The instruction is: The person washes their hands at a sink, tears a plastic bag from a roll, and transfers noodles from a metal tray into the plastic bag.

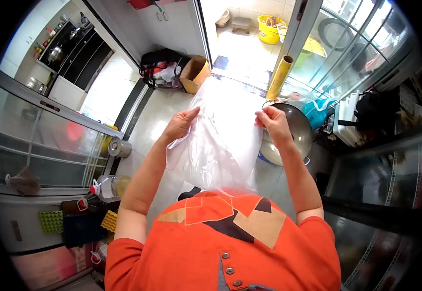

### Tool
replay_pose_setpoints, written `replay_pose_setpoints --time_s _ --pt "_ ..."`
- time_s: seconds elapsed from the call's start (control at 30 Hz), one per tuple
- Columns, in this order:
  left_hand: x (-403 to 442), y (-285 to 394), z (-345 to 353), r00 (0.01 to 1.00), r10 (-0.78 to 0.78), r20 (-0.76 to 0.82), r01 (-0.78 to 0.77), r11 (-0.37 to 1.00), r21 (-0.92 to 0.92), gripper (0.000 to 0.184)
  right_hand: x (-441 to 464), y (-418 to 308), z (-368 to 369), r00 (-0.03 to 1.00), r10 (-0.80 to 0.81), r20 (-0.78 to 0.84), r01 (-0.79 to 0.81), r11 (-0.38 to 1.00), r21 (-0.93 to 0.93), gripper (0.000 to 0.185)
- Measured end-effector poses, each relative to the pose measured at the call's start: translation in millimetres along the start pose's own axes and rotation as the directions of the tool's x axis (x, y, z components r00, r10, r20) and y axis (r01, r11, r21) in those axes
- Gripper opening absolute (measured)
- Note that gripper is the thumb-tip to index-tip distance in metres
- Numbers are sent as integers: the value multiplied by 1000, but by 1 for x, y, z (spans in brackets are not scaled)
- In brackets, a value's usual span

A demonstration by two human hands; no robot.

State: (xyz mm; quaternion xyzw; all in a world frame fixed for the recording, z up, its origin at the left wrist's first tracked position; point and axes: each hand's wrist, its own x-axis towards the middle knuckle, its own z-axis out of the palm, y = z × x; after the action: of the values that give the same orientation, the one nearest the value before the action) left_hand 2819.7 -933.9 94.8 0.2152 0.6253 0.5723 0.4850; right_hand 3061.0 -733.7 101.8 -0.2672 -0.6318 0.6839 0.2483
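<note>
A large white, shiny plastic bag (216,140) is stretched out in front of my body, its lower part creased and partly see-through. At its left edge, my left hand (181,123) pinches the plastic between thumb and fingers. Higher on the opposite side, my right hand (273,122) has its fingertips closed on the other edge. The bag hangs between the two hands and reaches down to my orange shirt (250,228). Whether anything lies inside it, I cannot tell. Just behind my right hand is a big round metal pan (293,128) with loop handles.
A cardboard box (196,73) and a black bag (160,65) stand by the wall ahead. A yellow roll (280,77) leans at the doorway, with a yellow bucket (270,30) beyond. Left are a metal canister (119,147) and a plastic jug (111,187).
</note>
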Motion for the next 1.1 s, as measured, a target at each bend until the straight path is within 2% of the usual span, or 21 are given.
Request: replay_pose_setpoints --time_s 0.07,0.13,0.2,0.27,0.33,0.4,0.47,0.53,0.6,0.63,0.67,0.7,0.73,0.77,0.8,0.87,0.9,0.93,1.0,1.07,1.1 --pt "8 11 -21 999 2 -33 -3 999 -37 35 40 -10 0 988 144 63 -150 982 111 16" --pt "19 15 -59 996 -90 16 89 996 30 36 83 -10 3 980 154 129 -169 979 110 19" --pt "31 21 -91 997 -73 33 70 994 79 35 121 -17 13 956 204 209 -217 975 40 21" --pt "49 26 -123 986 -168 14 161 965 205 30 161 -19 31 956 202 214 -216 976 43 21" --pt "73 33 -157 983 -172 61 156 965 210 27 192 -26 48 948 238 211 -251 967 34 24" --pt "105 47 -190 985 -172 33 159 958 240 27 221 -30 65 948 228 223 -243 969 40 23" --pt "146 61 -222 992 -123 16 115 961 253 26 246 -37 86 968 199 151 -199 980 -18 22" --pt "189 75 -250 992 15 -124 9 981 196 26 264 -40 103 977 193 87 -185 978 -95 21" --pt "232 99 -269 978 144 -150 -93 947 307 27 287 -40 116 993 94 -72 -105 982 -158 21" --pt "249 117 -271 977 200 -74 -139 860 491 34 295 -40 121 992 44 -120 -59 990 -128 25" --pt "258 127 -270 981 188 -49 -141 862 487 34 302 -40 122 987 24 -156 -44 991 -126 29" --pt "261 147 -259 945 326 -7 -152 460 875 37 305 -40 122 987 42 -152 -57 993 -101 30" --pt "268 158 -253 897 428 110 -83 -81 993 41 309 -40 122 988 57 -146 -68 995 -72 31" --pt "299 146 -261 883 434 177 -78 -238 968 52 311 -40 123 976 140 -167 -150 987 -54 31" --pt "310 151 -255 881 431 197 -97 -243 965 52 312 -41 125 958 219 -185 -229 973 -31 32" --pt "328 160 -233 823 516 239 -27 -385 922 62 323 -16 108 933 335 -131 -336 942 15 28" --pt "338 165 -221 861 448 242 -49 -401 915 66 325 -8 102 932 345 -109 -342 939 42 27" --pt "344 168 -206 812 497 305 -85 -416 905 63 328 -2 95 932 354 -82 -349 935 68 28" --pt "350 176 -175 581 641 502 -322 -385 865 48 339 15 80 930 359 -80 -350 930 111 27" --pt "354 187 -135 656 577 486 -445 -224 867 33 360 27 68 939 336 -79 -316 929 193 24" --pt "356 193 -113 782 420 460 -455 -118 882 35 373 28 68 923 360 -138 -325 919 224 21"
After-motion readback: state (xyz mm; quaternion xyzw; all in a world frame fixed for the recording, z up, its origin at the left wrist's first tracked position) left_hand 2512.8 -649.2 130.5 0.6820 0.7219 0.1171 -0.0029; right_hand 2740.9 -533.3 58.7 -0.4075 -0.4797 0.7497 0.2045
